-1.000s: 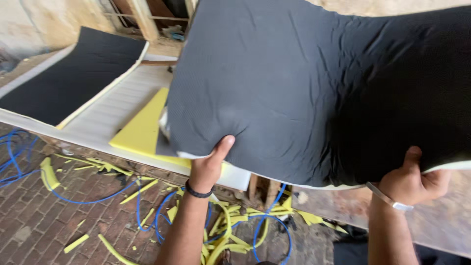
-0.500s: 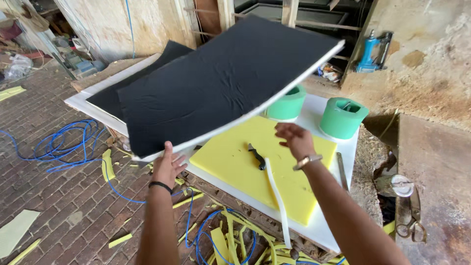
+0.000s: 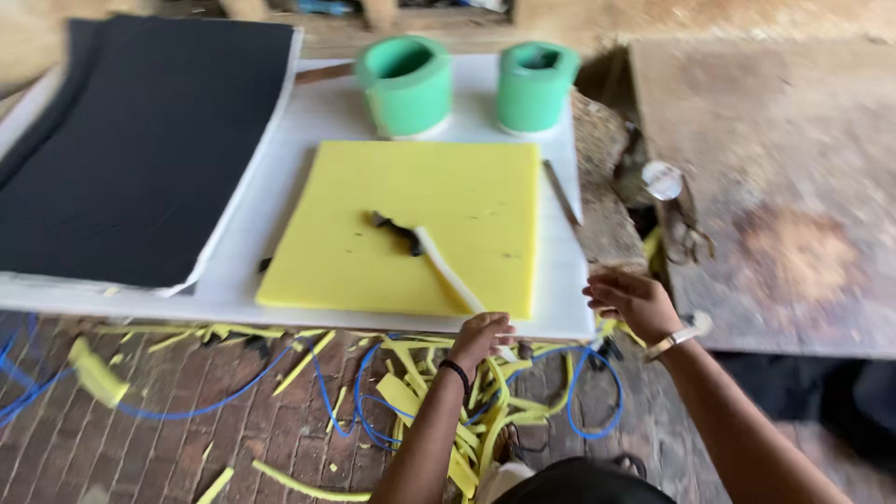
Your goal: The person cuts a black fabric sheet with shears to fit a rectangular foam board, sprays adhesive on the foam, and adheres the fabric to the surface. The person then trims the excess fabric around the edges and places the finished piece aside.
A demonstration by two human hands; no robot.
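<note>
From the head camera, your left hand [image 3: 483,336] closes on the near end of the long white foam strip [image 3: 446,270] lying across the square yellow foam sheet [image 3: 411,224], while your right hand [image 3: 633,299] hovers open just beside the white board's [image 3: 308,121] corner.

Black foam sheet [image 3: 140,149] now out of my hands, lying flat at left, my left hand [image 3: 481,336] on the white strip [image 3: 448,271], right hand [image 3: 633,301] free by the board's corner
</note>
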